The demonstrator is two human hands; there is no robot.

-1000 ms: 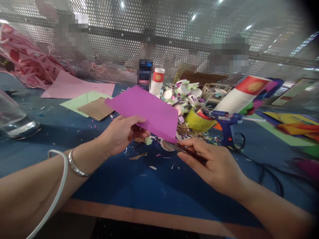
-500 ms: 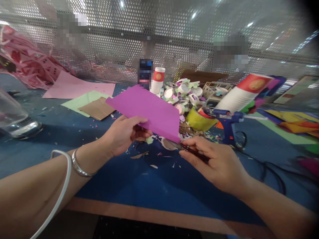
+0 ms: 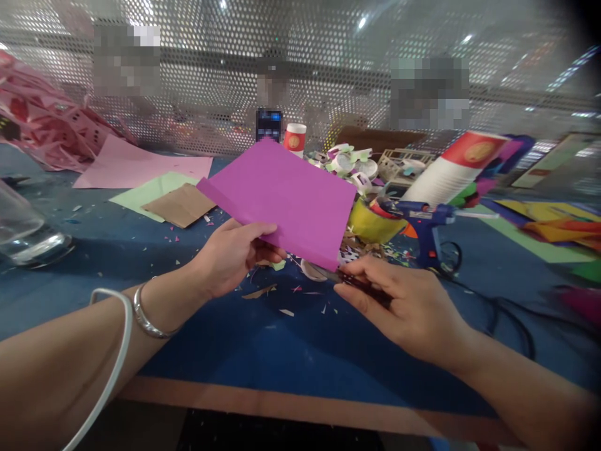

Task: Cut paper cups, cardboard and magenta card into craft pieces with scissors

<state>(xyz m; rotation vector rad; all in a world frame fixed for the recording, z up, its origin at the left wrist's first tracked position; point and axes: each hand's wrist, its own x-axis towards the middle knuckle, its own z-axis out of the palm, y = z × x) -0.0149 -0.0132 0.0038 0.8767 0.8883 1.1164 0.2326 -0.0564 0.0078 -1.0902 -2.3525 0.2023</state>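
Observation:
My left hand (image 3: pixel 239 257) pinches the lower left edge of a purple sheet of paper (image 3: pixel 286 200), thumb on top and fingers beneath. The sheet is held tilted above the table, with a narrow fold along its left edge. In my right hand (image 3: pixel 404 307) is a dark-handled knife (image 3: pixel 364 285), its thin blade pointing left at the sheet's lower right corner. The paper and my fingers hide part of the blade. Below the sheet lie a white ring-shaped piece (image 3: pixel 313 270) and paper scraps (image 3: pixel 258 292).
A blue glue gun (image 3: pixel 427 228) stands by a yellow roll (image 3: pixel 375 222), its cord trailing right. Stacked paper cups (image 3: pixel 455 166) lean behind it. Left are brown paper (image 3: pixel 178 205), green paper (image 3: pixel 141 195), pink paper (image 3: pixel 141 164) and a clear glass (image 3: pixel 28 232). A perforated metal screen (image 3: pixel 197 81) closes the back.
The purple sheet has opened out and its right side has risen, showing more of its face. Both hands keep nearly the same place and grip; the view has shifted slightly.

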